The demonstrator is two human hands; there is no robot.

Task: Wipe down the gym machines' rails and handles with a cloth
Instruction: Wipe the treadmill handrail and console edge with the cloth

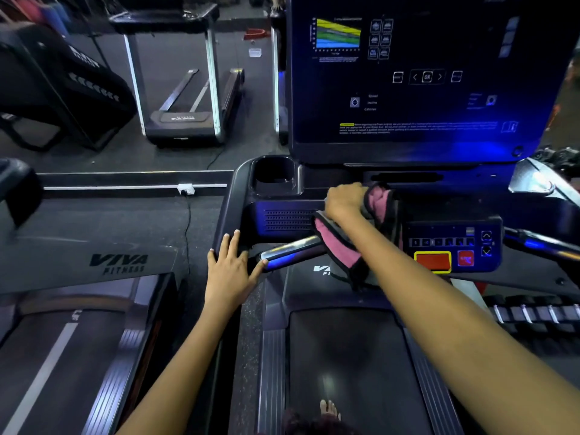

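Your right hand point(343, 199) clutches the pink cloth point(340, 243) at the chrome handlebar's point(292, 251) right end; the bar runs leftward toward your flat, spread left hand point(230, 265).

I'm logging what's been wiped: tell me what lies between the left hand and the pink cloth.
In the head view, the shiny handlebar spans from the left hand to the pink cloth gripped by the right hand.

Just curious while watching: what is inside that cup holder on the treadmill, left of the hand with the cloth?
The cup holder looks dark, with nothing visible in it; only its walls and a glossy floor show. The near part of the bottom is hidden by its front rim.
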